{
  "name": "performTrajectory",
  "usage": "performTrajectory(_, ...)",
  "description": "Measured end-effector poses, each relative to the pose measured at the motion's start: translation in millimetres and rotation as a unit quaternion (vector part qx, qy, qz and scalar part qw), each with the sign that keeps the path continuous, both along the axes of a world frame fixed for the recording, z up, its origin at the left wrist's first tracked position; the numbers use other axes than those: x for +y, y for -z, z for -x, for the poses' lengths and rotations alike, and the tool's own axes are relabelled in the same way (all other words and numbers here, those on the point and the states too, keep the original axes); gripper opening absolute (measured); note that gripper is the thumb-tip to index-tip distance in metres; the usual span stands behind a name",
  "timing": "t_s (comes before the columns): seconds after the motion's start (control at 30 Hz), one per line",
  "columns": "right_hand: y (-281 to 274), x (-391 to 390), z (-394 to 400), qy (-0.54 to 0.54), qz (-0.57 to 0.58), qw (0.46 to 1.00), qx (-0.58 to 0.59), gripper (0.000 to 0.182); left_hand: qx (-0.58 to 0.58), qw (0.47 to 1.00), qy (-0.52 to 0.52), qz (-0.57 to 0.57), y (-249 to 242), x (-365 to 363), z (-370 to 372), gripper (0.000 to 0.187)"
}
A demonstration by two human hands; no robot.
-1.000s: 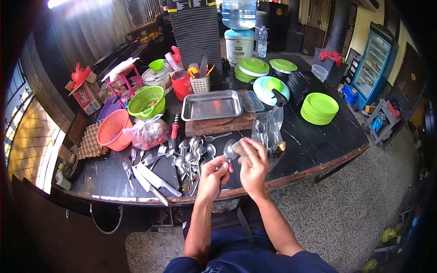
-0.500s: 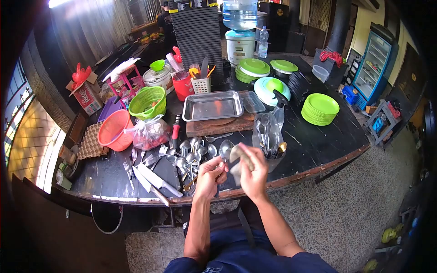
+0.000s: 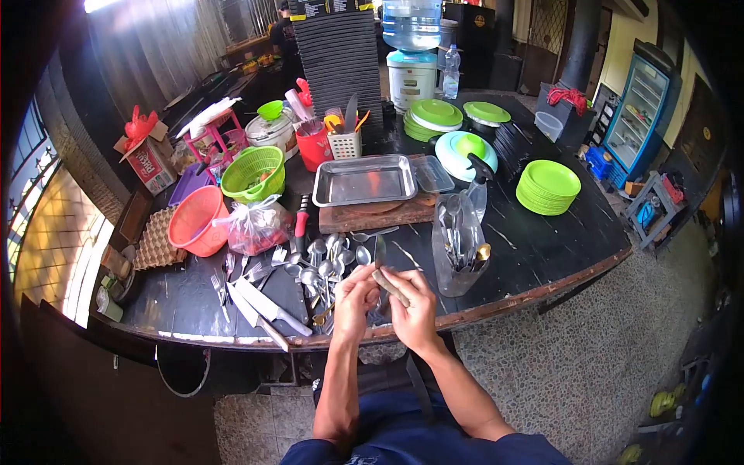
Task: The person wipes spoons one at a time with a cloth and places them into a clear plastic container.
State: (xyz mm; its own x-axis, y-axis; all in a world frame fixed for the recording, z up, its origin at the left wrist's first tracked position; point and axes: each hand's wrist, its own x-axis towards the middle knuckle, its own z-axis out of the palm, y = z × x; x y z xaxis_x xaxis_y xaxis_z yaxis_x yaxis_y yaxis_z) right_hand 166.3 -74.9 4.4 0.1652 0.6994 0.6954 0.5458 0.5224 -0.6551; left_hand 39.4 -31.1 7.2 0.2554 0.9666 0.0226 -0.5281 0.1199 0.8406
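My left hand is closed around a metal spoon, whose bowl points up and shows nearly edge-on. Pressed close beside it, my right hand grips a folded greyish-beige cloth against the spoon's lower part. My fingers and the cloth hide most of the spoon's handle. Just left of my hands lies a loose pile of spoons on the black table. On the right stands a clear plastic container with several spoons upright in it.
Two knives and several forks lie at the left. Behind are a steel tray on a wooden board, a red basket and a bagged red item. Green plates are stacked right; the table edge runs in front.
The spoon has turned from bowl facing me to nearly edge-on. My right hand has moved left and down, bringing the cloth against the spoon near my left hand.
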Motion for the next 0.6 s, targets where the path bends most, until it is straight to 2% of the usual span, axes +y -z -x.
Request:
performTrajectory(0.07, 6.9, -3.8, 2.5, -0.090, 0.108, 0.966, 0.216, 0.039, -0.017, 1.000, -0.011, 0.007, 1.5, 1.3, 1.8, 0.024)
performTrajectory(0.13, 10.3, -2.0, -0.8, -0.084, 0.103, 0.960, 0.245, 0.034, -0.008, 1.000, -0.022, -0.003, 1.1, 2.2, 2.3, 0.022)
performTrajectory(0.2, 9.3, -2.0, -7.8, -0.057, 0.169, 0.907, 0.382, 0.035, 0.007, 0.999, -0.043, -0.004, 7.6, 5.3, 2.8, 0.023)
performTrajectory(0.23, 12.4, 1.7, -11.0, -0.065, 0.148, 0.902, 0.401, 0.033, 0.011, 0.999, -0.045, -0.005, 6.4, 4.6, 2.4, 0.026)
performTrajectory(0.37, -8.5, 8.5, -24.2, -0.015, 0.074, 0.942, 0.328, 0.033, 0.045, 0.998, -0.048, 0.006, -1.1, 0.6, -0.6, 0.038)
performTrajectory(0.43, -25.9, 9.3, -26.8, 0.058, -0.062, 0.983, 0.161, 0.039, 0.071, 0.996, -0.043, 0.014, 1.1, 0.7, -1.5, 0.043)
performTrajectory(0.47, -28.7, 11.1, -28.0, 0.058, -0.062, 0.983, 0.160, 0.039, 0.070, 0.997, -0.043, 0.015, 1.6, -1.0, -4.3, 0.043)
performTrajectory(0.53, -32.9, 14.8, -29.8, 0.083, -0.101, 0.991, 0.021, 0.048, 0.049, 0.996, -0.068, 0.028, -3.2, -6.3, -15.6, 0.042)
performTrajectory(0.6, -31.8, 21.7, -28.2, 0.104, -0.137, 0.983, -0.062, 0.051, 0.072, 0.993, -0.090, -0.005, -3.9, -10.3, -21.2, 0.041)
